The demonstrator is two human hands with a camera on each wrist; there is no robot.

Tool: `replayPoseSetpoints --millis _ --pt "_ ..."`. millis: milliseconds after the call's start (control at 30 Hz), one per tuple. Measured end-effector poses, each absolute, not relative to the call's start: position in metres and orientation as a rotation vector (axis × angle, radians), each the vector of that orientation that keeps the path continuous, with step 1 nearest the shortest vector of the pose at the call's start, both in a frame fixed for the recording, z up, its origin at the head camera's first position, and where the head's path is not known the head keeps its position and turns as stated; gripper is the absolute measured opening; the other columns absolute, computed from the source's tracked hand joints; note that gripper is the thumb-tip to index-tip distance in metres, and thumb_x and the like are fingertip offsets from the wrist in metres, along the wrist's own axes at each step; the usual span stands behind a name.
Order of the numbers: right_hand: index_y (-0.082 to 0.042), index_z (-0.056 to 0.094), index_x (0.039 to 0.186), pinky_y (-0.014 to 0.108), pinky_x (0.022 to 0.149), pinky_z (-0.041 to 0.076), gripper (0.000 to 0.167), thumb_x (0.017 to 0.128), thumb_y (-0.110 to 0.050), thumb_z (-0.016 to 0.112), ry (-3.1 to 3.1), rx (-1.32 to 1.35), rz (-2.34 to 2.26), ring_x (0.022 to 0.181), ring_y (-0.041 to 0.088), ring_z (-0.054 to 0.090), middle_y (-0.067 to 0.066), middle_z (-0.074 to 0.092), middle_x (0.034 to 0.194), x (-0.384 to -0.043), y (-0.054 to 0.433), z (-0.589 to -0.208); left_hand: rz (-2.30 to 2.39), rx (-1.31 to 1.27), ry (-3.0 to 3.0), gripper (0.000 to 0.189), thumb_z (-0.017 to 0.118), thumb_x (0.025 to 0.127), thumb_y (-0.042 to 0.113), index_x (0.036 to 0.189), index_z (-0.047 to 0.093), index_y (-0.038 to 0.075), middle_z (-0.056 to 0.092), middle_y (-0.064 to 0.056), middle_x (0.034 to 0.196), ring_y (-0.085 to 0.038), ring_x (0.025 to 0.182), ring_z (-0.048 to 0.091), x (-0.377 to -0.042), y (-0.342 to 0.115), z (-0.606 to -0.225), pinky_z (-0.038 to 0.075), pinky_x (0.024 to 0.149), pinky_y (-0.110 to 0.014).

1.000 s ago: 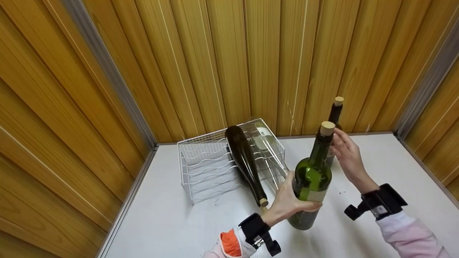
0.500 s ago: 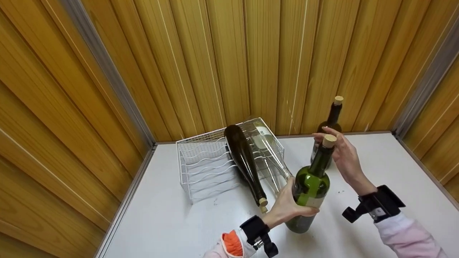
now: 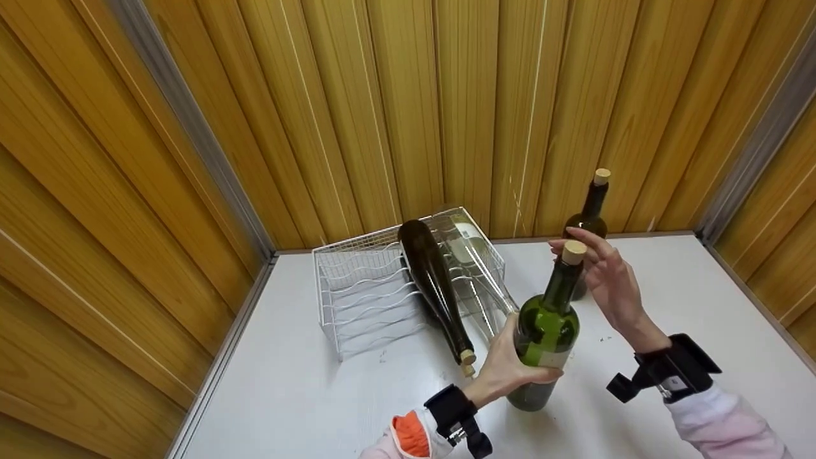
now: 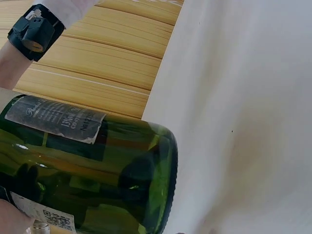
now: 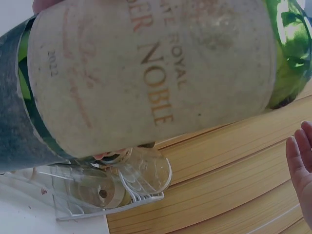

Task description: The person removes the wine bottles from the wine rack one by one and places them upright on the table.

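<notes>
My left hand (image 3: 507, 363) grips a green wine bottle (image 3: 548, 328) round its labelled body, the thumb lying across the front. The bottle leans slightly, its cork (image 3: 574, 252) uppermost. In the left wrist view its base (image 4: 161, 180) shows over the white tabletop. A pale label (image 5: 156, 73) fills much of the right wrist view. Beside the neck, my right hand (image 3: 615, 284) is raised with its fingers extended and holds nothing; in the right wrist view its fingers (image 5: 301, 151) show apart from the bottle.
A white wire rack (image 3: 376, 287) stands to the left. In it lie a dark brown bottle (image 3: 433, 280) and a clear bottle (image 3: 468, 245), necks toward me. Another dark corked bottle (image 3: 594, 204) stands behind my right hand. Wood-panelled walls (image 3: 401, 115) enclose the white table (image 3: 268, 382).
The green bottle has come down a little and shifted slightly left in my left hand. My right fingers have moved from beside its cork to behind it.
</notes>
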State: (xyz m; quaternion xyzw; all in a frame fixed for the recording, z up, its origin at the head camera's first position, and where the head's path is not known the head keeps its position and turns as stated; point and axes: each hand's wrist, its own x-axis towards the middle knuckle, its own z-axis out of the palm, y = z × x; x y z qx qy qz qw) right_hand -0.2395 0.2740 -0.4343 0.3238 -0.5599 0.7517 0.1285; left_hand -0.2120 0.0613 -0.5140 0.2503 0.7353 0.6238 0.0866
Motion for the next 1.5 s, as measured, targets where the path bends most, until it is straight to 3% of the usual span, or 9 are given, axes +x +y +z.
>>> replayPoseSetpoints --millis 300,467,600,700,833,1000,1300,1500 --pt "-0.013 0.055 0.158 0.026 0.118 0.051 0.061 0.113 -0.053 0.054 -1.612 1.079 2.168 0.138 0.015 0.067 0.004 0.073 0.145 -0.240 0.264 -0.435 1.881 0.720 2.168 0.084 0.092 0.071 0.010 0.148 0.056 0.010 0.074 -0.005 0.134 0.002 0.115 0.063 -0.212 0.057 -0.511 0.048 0.107 -0.026" --pt "-0.015 0.053 0.159 0.026 0.116 0.053 0.068 0.109 -0.060 0.058 -1.682 1.068 2.188 0.137 0.013 0.068 0.000 0.072 0.145 -0.236 0.258 -0.433 1.851 0.702 2.179 0.089 0.092 0.071 0.015 0.150 0.054 0.010 0.073 -0.001 0.134 0.002 0.115 0.063 -0.213 0.055 -0.514 0.048 0.107 -0.027" --pt "-0.019 0.055 0.158 0.025 0.114 0.054 0.063 0.110 -0.059 0.058 -1.717 1.089 2.173 0.134 0.010 0.069 -0.005 0.073 0.144 -0.234 0.251 -0.430 1.846 0.712 2.181 0.087 0.092 0.071 0.015 0.149 0.054 0.010 0.073 0.001 0.131 0.003 0.114 0.062 -0.214 0.054 -0.515 0.049 0.105 -0.026" --pt "-0.021 0.056 0.158 0.024 0.113 0.055 0.053 0.113 -0.050 0.057 -1.717 1.132 2.151 0.134 0.009 0.069 -0.007 0.073 0.143 -0.232 0.245 -0.427 1.849 0.723 2.178 0.085 0.092 0.071 0.015 0.148 0.054 0.009 0.072 0.002 0.130 0.003 0.113 0.062 -0.214 0.053 -0.515 0.049 0.105 -0.026" --pt "-0.021 0.058 0.156 0.023 0.112 0.056 0.041 0.116 -0.027 0.053 -1.735 1.174 2.093 0.131 0.008 0.071 -0.007 0.074 0.142 -0.227 0.236 -0.420 1.843 0.737 2.183 0.086 0.092 0.072 0.015 0.149 0.053 0.009 0.072 0.002 0.132 0.002 0.115 0.062 -0.215 0.052 -0.516 0.049 0.106 -0.026" --pt "-0.021 0.062 0.149 0.023 0.108 0.059 0.040 0.114 -0.006 0.048 -1.759 1.179 2.067 0.125 0.007 0.074 -0.009 0.076 0.139 -0.221 0.230 -0.415 1.830 0.755 2.196 0.087 0.092 0.072 0.014 0.150 0.052 0.009 0.072 0.000 0.133 0.002 0.116 0.062 -0.214 0.051 -0.516 0.049 0.107 -0.025" --pt "-0.018 0.067 0.135 0.022 0.104 0.060 0.040 0.110 0.006 0.048 -1.790 1.120 2.080 0.116 0.006 0.077 -0.008 0.079 0.124 -0.215 0.228 -0.412 1.833 0.742 2.176 0.088 0.092 0.073 0.013 0.150 0.052 0.009 0.072 -0.001 0.135 0.002 0.116 0.062 -0.212 0.050 -0.514 0.049 0.106 -0.025" --pt "-0.015 0.066 0.118 0.019 0.091 0.062 0.029 0.109 0.007 0.050 -1.822 1.017 2.058 0.098 0.005 0.076 -0.009 0.081 0.104 -0.210 0.226 -0.412 1.824 0.729 2.200 0.085 0.093 0.071 0.011 0.147 0.055 0.011 0.073 -0.003 0.133 0.002 0.113 0.063 -0.212 0.049 -0.512 0.049 0.104 -0.024"
